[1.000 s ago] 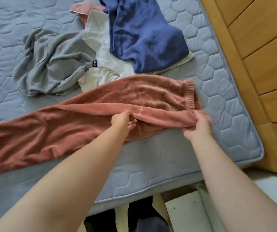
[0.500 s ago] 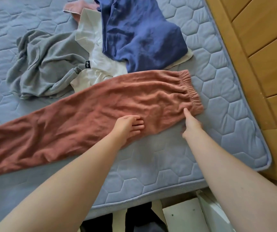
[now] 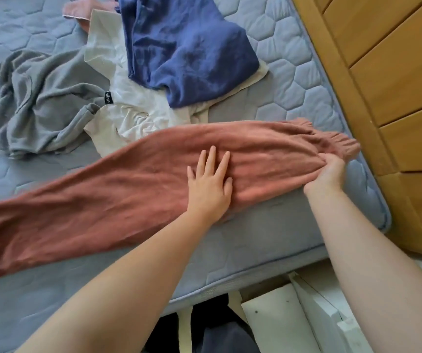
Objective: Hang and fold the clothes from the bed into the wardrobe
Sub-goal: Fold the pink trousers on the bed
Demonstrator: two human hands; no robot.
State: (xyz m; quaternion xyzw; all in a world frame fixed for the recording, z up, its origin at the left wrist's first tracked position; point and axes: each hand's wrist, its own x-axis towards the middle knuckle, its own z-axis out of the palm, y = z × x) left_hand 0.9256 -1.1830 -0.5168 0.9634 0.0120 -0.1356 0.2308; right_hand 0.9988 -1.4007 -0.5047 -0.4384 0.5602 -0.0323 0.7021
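White board point(image 3: 276, 319) with small dark dots sits nearest, below the edge of the bed, beside some dark fabric that is too cropped to identify. Two bare forearms reach forward from there over a grey-blue quilted mattress point(image 3: 268, 225) stitched in a hexagon pattern.

A pair of rust-pink fleecy trousers point(image 3: 103, 200) lies stretched flat across the near part of the mattress, running from the far left edge of view up to the right, with its gathered elastic waistband close to the mattress's right corner. The left hand point(image 3: 208, 179) rests palm down on the middle of the trousers, fingers straight and slightly spread, holding nothing. The right hand point(image 3: 328, 171) is at the waistband end, its fingers curled under and bunching the fabric in a grip.

Beyond the trousers is a loose pile of clothes. A crumpled grey garment point(image 3: 41, 105) lies to the left, touching a cream garment point(image 3: 133, 115) with a small black label. A dark blue garment point(image 3: 187, 52) lies over the cream one, and a corner of a pale pink garment point(image 3: 77, 14) shows at the top edge.

Honey-coloured wooden panelling point(image 3: 396, 72) runs along the right side of the mattress.
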